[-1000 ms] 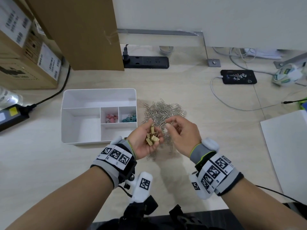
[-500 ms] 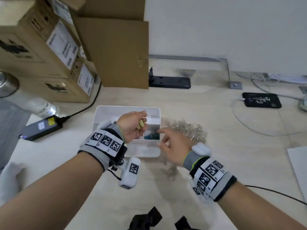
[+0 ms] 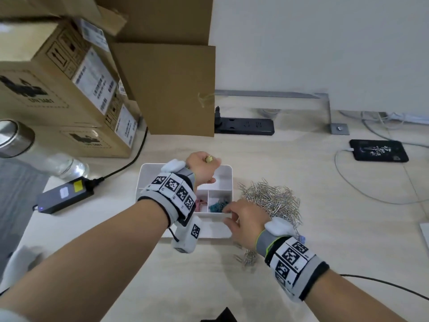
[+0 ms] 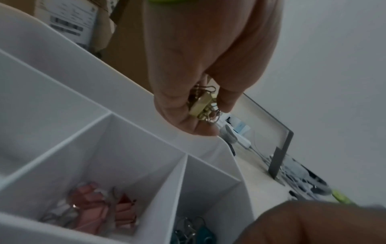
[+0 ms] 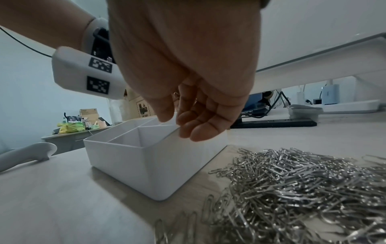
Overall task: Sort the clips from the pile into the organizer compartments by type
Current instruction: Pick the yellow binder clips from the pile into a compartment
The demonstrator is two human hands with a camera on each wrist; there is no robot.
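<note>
My left hand [image 3: 207, 164] hovers over the back compartment of the white organizer [image 3: 228, 170] and grips several gold binder clips [image 3: 210, 158], seen close in the left wrist view as gold binder clips [image 4: 202, 105] in the left hand [image 4: 205, 109]. Pink clips [image 3: 201, 203] and teal clips [image 3: 216, 207] lie in the two small middle compartments. My right hand [image 3: 228, 214] touches the organizer's right rim with loosely bent fingers [image 5: 194, 130] and holds nothing. The silver paper clip pile [image 3: 271, 201] lies right of the organizer [image 5: 150, 165].
Stacked cardboard boxes [image 3: 58, 89] and a brown board [image 3: 171, 89] stand behind the organizer. A black power strip [image 3: 243, 126], a charging phone [image 3: 378, 151], a power adapter [image 3: 65, 194] and a bottle [image 3: 67, 166] lie around. Loose paper clips [image 3: 247, 257] sit near my right wrist.
My left hand carried the gold clips from above the pile to over the organizer's back compartment. My right hand left the pile and came to the organizer's rim.
</note>
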